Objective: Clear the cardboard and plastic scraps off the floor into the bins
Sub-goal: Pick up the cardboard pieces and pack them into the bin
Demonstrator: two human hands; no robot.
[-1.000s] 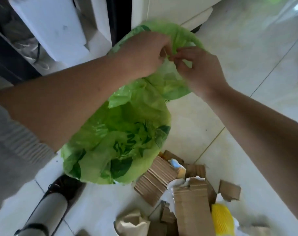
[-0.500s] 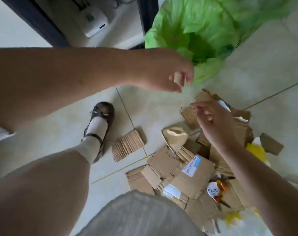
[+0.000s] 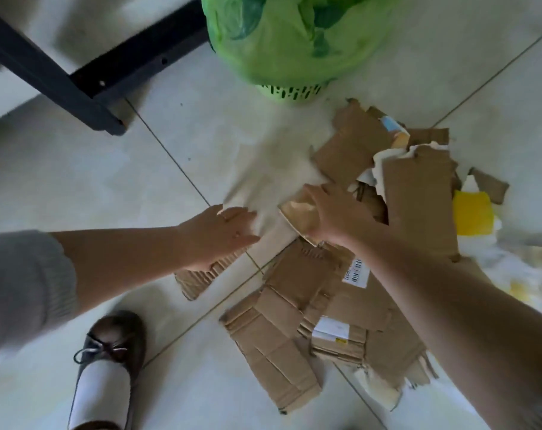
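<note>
Two bare hands reach down toward a heap of torn cardboard scraps on a pale tiled floor, seen from a head-worn camera looking straight down. The left hand hovers with fingers straight and loosely together over a small corrugated strip that lies apart from the main heap, on its left; whether the fingers touch anything cannot be told. The right hand rests on the heap, its fingers laid over a shiny crumpled brown piece; whether they curl around it cannot be told. Some scraps carry white shipping labels. At the heap's right edge lie a yellow plastic piece and white paper bits.

Beyond the heap, at the top, stands a green slotted bin lined with a green plastic bag, near the scraps but not touching them. A dark metal frame crosses the upper left. A grey sleeve covers the left upper arm, and a brown shoe with a white sock sits at the lower left.
</note>
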